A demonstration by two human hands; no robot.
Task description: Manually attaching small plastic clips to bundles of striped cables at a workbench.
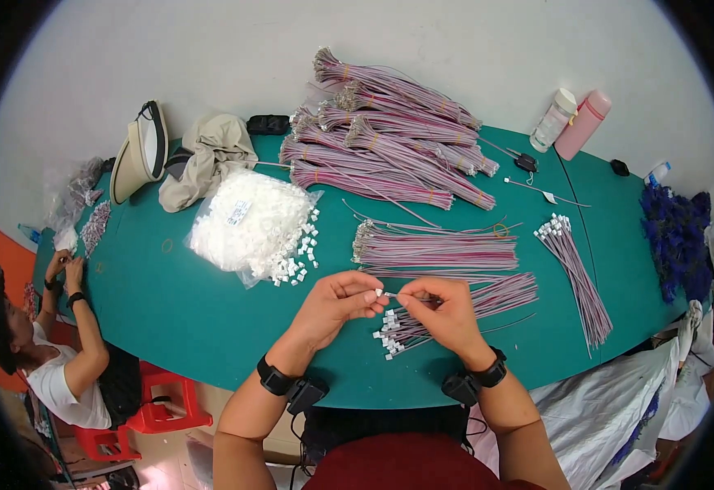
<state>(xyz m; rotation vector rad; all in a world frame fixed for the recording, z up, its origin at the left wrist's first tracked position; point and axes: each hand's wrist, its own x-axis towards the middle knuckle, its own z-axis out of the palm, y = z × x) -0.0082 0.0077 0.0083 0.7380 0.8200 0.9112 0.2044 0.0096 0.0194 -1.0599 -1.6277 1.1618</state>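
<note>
My left hand (330,309) pinches a small white connector housing (380,292) between thumb and fingers. Close against it, my right hand (445,313) grips the end of a thin wire (391,295) whose tip meets the housing; how far it reaches inside is too small to tell. Under and beside my right hand lies a bunch of pinkish-grey wires with white connectors (389,331) at their left ends. Just beyond both hands is a loose row of similar wires (442,247) with bare metal ends. To the left, a clear bag of white connectors (251,216) spills some pieces (295,265) onto the green table.
Banded wire bundles (389,147) are heaped at the back. Another connector-tipped bunch (577,282) lies right. Two bottles (583,125), keys (526,162), a visor hat (142,151) and cloth (210,155) line the far side. A co-worker (71,359) sits at the left end.
</note>
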